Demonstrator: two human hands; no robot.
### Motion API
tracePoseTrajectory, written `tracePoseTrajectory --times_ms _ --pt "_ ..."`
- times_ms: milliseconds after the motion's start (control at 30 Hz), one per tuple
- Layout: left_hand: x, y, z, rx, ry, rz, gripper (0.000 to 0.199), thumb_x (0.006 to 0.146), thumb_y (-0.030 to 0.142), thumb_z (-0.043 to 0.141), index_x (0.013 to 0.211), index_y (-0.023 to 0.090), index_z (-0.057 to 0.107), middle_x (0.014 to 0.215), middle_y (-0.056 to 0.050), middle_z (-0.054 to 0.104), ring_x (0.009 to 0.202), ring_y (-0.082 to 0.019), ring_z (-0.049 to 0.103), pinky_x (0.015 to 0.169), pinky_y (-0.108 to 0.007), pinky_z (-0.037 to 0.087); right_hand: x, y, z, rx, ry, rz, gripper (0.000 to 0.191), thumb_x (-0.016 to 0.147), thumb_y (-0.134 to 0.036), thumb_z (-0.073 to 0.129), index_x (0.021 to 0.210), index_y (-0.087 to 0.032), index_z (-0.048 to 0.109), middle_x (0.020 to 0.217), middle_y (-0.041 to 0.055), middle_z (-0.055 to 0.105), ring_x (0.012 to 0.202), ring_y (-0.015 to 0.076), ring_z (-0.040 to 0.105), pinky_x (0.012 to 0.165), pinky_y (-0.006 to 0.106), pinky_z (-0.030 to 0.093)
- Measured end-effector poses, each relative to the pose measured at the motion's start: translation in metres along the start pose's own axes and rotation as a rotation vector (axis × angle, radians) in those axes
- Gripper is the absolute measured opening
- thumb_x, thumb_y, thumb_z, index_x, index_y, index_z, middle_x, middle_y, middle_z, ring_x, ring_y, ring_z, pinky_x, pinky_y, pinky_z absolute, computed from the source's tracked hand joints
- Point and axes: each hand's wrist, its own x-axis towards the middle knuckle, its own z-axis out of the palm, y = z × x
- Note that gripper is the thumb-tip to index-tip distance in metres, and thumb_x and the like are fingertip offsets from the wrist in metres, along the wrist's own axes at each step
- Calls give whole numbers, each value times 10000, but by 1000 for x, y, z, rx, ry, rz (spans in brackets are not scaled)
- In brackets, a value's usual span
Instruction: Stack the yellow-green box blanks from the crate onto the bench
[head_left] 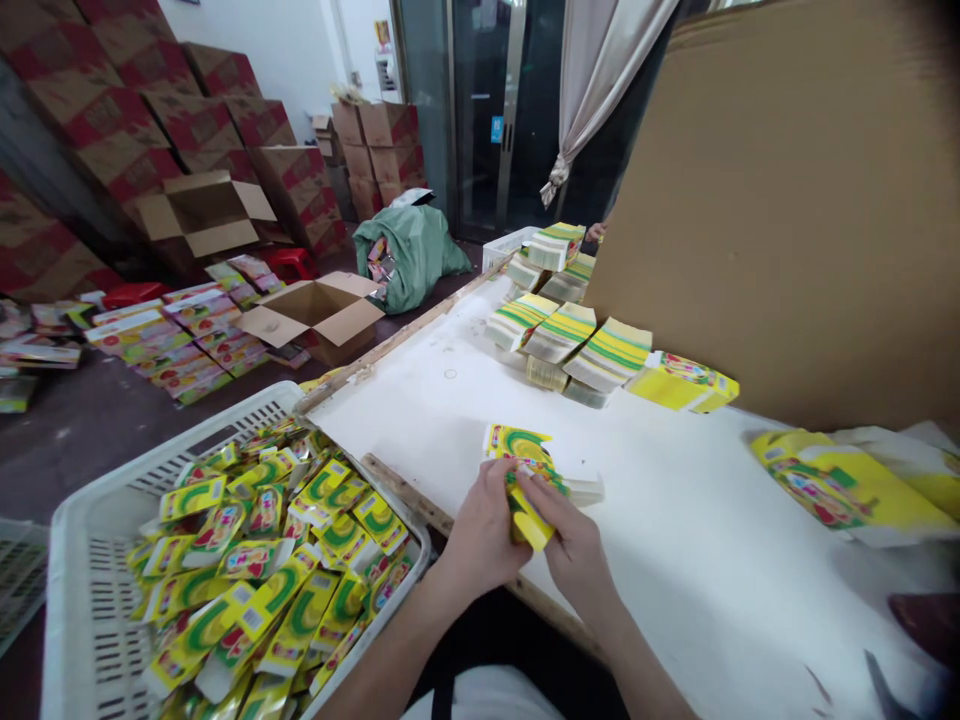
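Observation:
Close to the table's near edge, my left hand [484,528] and my right hand [571,540] are closed together around a small yellow carton [534,530]. The fingers of both hands meet on its upper side and cover part of it. Just beyond my fingertips lies more yellow and green printed card [517,440]; I cannot tell whether it is part of the same carton. A pale flap [585,491] shows beside my right hand. Left of my left hand, a white plastic crate [82,560] holds several yellow small cartons [300,610].
Stacks of flat yellow cartons [609,352] stand across the white table [405,390], before a large cardboard sheet [765,200]. Yellow packaging [840,485] lies at the right. Open boxes [315,305], a green sack [420,255] and piled boxes [120,125] fill the floor. Another person's hand [596,232] shows behind.

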Motion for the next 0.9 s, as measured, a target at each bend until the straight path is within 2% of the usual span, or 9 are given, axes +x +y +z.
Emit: tracePoseTrajectory --times_ms 100,200,367,467,600,667,733,800,900 --pt "0 0 -9 86 18 -19 560 584 175 631 1096 210 406 1080 -83 483 1036 -262 460 877 -429 390 3 4 -6 -15 63 1 532 794 -102 414 1298 -270 380 1307 36 465 1213 194 412 997 410 358" --pt "-1 0 -21 102 -5 -7 525 581 206 659 1066 226 459 998 -50 555 953 -238 495 850 -394 403 4 4 -11 -122 -106 -64 601 766 -109 460 1331 -255 317 1373 45 369 1274 222 301 987 411 363" --pt "0 -2 -31 115 -74 -34 527 596 313 673 1083 228 491 987 -55 592 937 -239 526 827 -364 418 10 -3 -27 -186 -196 -87 360 797 -129 441 1106 -235 592 1320 98 442 1219 244 394 929 394 422" --pt "2 1 -30 107 -109 -30 515 596 330 668 1073 224 505 970 -55 605 916 -234 543 817 -349 424 15 -8 -31 -132 -268 -78 282 771 -149 507 1007 -226 642 1256 106 508 1185 249 441 927 391 420" --pt "4 3 -32 131 -76 -47 515 595 273 652 1084 213 503 985 -60 605 931 -242 544 817 -347 425 17 -9 -12 -99 -116 -11 407 722 -145 558 1117 -244 563 1263 80 500 1209 253 407 969 417 369" --pt "1 -5 -47 128 -79 -94 504 599 278 652 1078 223 507 1003 -52 609 925 -235 557 808 -333 431 19 -5 -1 -86 -60 22 601 716 -170 569 1283 -228 378 1267 90 493 1192 239 428 967 400 374" --pt "-6 -22 -74 174 -95 -197 499 626 371 642 1085 224 512 1015 -52 618 904 -234 576 793 -329 439 23 5 3 -159 -14 87 684 711 -197 574 1327 -209 278 1227 96 520 1103 220 507 916 364 420" --pt "-17 -44 -106 439 -59 -348 547 643 496 597 1088 186 530 990 -87 626 915 -285 571 800 -388 424 29 19 -1 -313 61 168 580 710 -189 554 1262 -203 375 1145 93 558 1023 225 536 871 373 436" --pt "-31 -69 -141 757 27 -534 749 617 602 559 1164 98 476 1155 -196 534 1064 -392 475 853 -485 363 38 41 -11 -470 129 233 346 693 -114 511 1027 -181 571 1000 105 585 939 257 515 848 427 400"
